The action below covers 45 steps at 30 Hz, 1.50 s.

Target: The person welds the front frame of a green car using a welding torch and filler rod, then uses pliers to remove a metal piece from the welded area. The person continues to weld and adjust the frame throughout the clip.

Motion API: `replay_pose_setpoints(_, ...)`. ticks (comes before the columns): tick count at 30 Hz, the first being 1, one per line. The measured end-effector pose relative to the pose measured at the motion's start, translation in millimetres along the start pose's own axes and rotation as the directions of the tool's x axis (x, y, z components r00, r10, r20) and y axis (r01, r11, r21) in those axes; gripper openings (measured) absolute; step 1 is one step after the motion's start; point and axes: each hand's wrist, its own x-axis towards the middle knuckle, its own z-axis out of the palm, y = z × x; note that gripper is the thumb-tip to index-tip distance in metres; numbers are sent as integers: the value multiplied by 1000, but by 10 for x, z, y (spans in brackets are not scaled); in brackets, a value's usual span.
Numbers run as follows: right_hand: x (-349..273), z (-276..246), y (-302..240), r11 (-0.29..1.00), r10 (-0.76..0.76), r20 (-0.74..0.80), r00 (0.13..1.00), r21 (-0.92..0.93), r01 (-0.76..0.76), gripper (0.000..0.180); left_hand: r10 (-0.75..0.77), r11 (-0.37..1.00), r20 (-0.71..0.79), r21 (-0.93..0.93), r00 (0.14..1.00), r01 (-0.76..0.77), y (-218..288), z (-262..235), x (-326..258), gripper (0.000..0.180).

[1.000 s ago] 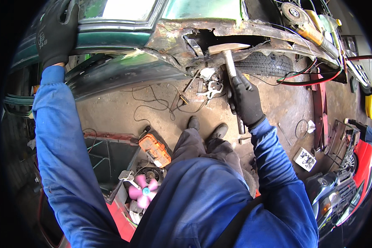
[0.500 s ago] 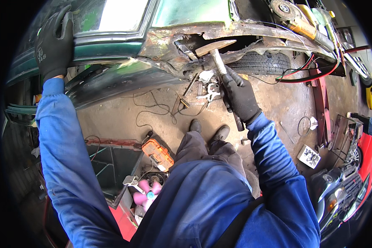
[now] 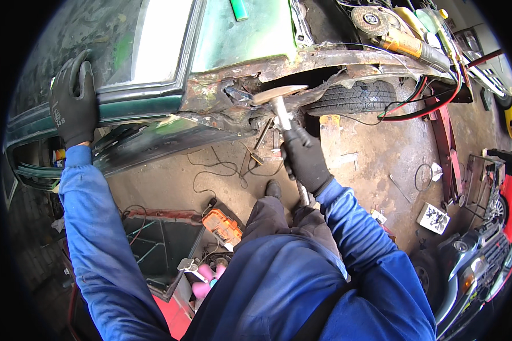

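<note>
My right hand (image 3: 306,157), in a black glove, is closed around the handle of a hammer (image 3: 281,112). The hammer's long, pointed head lies over the rusted, torn body panel (image 3: 210,94) of a dark green car, beside a ragged opening above the tyre (image 3: 355,98). Whether the head touches the metal, I cannot tell. At far left my gloved left hand (image 3: 74,102) rests with extended fingers on the car's door (image 3: 136,109), across the trim below the window.
An angle grinder (image 3: 401,42) lies on the car at the upper right, near red and black cables (image 3: 432,108). A dark cord (image 3: 222,165) trails over the floor. An orange case (image 3: 223,226) sits left of my legs. A red metal stand (image 3: 444,145) is at right.
My right hand and the hammer have moved left and slightly nearer along the panel. The view has shifted, bringing a green object in at the top. My left hand stays on the door.
</note>
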Motion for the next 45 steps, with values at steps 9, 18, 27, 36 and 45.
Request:
replay_pose_setpoints(9,53,-13,-39,999,39,84,996,-17,-37,52,34,999,-8,-42,999,-34,60,-59,16,30)
replay_pose_setpoints(18,-134,-326,28,992,125,64,990,-21,-124,46,21,998,35,-65,999,-19,138,-116,27,30)
replay_pose_setpoints(27,-151,-442,103,958,253,101,962,-167,-234,51,1,999,78,-36,997,1,119,-112,5,33)
replay_pose_setpoints(36,-357,-952,74,710,58,169,984,-700,78,51,-11,999,73,-52,997,14,114,-109,1,34)
replay_pose_setpoints(45,-581,-1914,608,677,272,156,950,-732,-74,65,-321,934,19,-157,947,320,222,-23,-48,37)
